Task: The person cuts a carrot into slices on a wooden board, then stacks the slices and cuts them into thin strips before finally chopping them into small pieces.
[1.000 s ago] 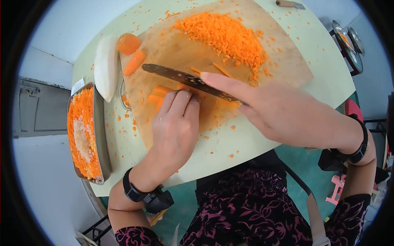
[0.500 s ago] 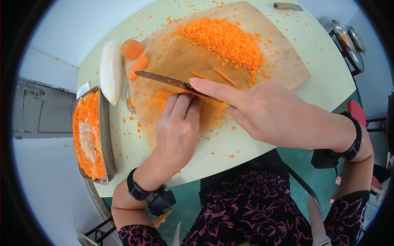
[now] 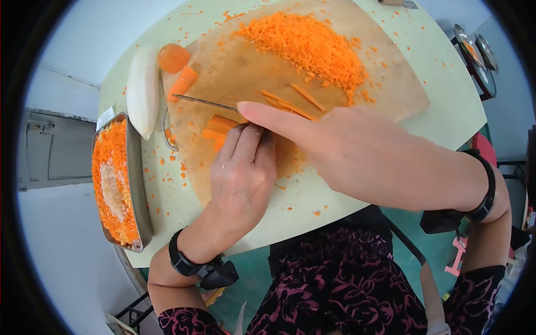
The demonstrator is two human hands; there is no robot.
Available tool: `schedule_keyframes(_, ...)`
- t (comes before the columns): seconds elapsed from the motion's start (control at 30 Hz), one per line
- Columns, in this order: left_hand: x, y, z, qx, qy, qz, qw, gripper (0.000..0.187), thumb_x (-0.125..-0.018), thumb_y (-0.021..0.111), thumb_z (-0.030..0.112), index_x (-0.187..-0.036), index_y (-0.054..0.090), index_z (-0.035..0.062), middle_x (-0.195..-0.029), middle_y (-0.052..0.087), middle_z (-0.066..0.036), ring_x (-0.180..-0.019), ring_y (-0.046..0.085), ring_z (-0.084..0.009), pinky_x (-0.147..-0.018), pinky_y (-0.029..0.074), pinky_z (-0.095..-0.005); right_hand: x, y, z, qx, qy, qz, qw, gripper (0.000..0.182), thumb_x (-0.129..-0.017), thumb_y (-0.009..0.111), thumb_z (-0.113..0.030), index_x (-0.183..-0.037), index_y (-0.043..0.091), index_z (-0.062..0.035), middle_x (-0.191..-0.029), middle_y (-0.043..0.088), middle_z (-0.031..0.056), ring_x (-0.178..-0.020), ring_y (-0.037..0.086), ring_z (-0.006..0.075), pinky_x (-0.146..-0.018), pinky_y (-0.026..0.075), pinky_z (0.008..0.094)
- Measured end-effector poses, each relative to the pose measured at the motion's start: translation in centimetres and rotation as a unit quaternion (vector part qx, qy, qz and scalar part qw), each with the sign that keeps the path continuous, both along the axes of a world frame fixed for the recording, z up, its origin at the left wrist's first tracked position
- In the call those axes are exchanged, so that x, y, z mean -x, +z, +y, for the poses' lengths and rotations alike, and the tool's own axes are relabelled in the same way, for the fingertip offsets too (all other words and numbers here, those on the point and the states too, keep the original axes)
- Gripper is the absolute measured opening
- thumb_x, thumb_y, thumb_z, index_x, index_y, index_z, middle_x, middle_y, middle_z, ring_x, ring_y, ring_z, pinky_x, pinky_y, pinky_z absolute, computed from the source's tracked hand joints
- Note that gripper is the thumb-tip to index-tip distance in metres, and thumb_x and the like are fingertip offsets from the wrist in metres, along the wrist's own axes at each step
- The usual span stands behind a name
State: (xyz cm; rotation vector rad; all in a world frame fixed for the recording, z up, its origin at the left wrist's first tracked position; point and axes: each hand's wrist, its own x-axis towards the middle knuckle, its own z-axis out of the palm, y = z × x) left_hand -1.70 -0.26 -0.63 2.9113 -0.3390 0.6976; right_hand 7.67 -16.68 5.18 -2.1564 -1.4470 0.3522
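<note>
My right hand (image 3: 357, 148) is closed around a knife, its index finger stretched along the blade (image 3: 204, 101); the handle is hidden in the palm. The blade's edge is turned down, close to the fingertips of my left hand (image 3: 243, 176). Those fingers are bent and pressed on orange carrot slices (image 3: 219, 127), which are partly covered by them. Thin carrot sticks (image 3: 307, 96) lie just beyond the knife on the wooden cutting board (image 3: 393, 84). A heap of finely diced carrot (image 3: 307, 47) covers the board's far part.
Left of the board lie a peeled white radish (image 3: 142, 92) and a carrot stub (image 3: 173, 58); another carrot piece (image 3: 182, 84) rests at the board's edge. A metal tray (image 3: 143, 215) holds diced carrot with a pale minced heap. Part of a tool (image 3: 397, 3) shows at the top.
Another thin carrot stick has joined those beyond the blade. The knife is now seen more edge-on, and my right hand has shifted slightly left. The view has moved a little.
</note>
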Motion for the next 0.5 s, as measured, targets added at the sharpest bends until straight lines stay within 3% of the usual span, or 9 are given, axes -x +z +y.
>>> schedule_keyframes(0.13, -0.2, -0.2, 0.3, -0.004, -0.015, -0.014, 1.0, 0.028, -0.067, 0.06, -0.003, -0.094, 0.062, -0.0093, -0.092, 0.058, -0.014, -0.087, 0.057, -0.0276, -0.07, 0.051, -0.0338, -1.1, -1.5, 1.0, -0.066, 0.0, -0.06, 0.996, 0.06, -0.083, 0.049, -0.005, -0.141, 0.037, -0.0149, -0.055, 0.05, 0.0167, -0.048, 0.051, 0.031, -0.047, 0.04, 0.0401)
schedule_keyframes(0.33, -0.1, 0.1, 0.4, 0.0, -0.019, -0.003, 1.0, 0.028, -0.068, 0.059, -0.002, -0.094, 0.061, -0.0089, -0.091, 0.056, -0.014, -0.087, 0.056, -0.0281, -0.07, 0.05, -0.0345, -1.6, -0.7, 1.4, -0.011, -0.061, -0.037, 0.997, 0.056, -0.085, 0.05, -0.007, -0.14, 0.039, -0.016, -0.057, 0.051, 0.0174, -0.048, 0.051, 0.0322, -0.048, 0.04, 0.0402)
schedule_keyframes(0.5, 0.2, -0.1, 0.4, -0.013, -0.008, -0.018, 1.0, 0.029, -0.068, 0.059, -0.001, -0.095, 0.061, -0.0087, -0.091, 0.057, -0.015, -0.087, 0.057, -0.0293, -0.072, 0.05, -0.036, -0.8, 0.5, -0.5, -0.038, -0.044, -0.028, 0.998, 0.057, -0.085, 0.051, -0.006, -0.14, 0.039, -0.0168, -0.057, 0.052, 0.0161, -0.048, 0.052, 0.0309, -0.048, 0.04, 0.0403)
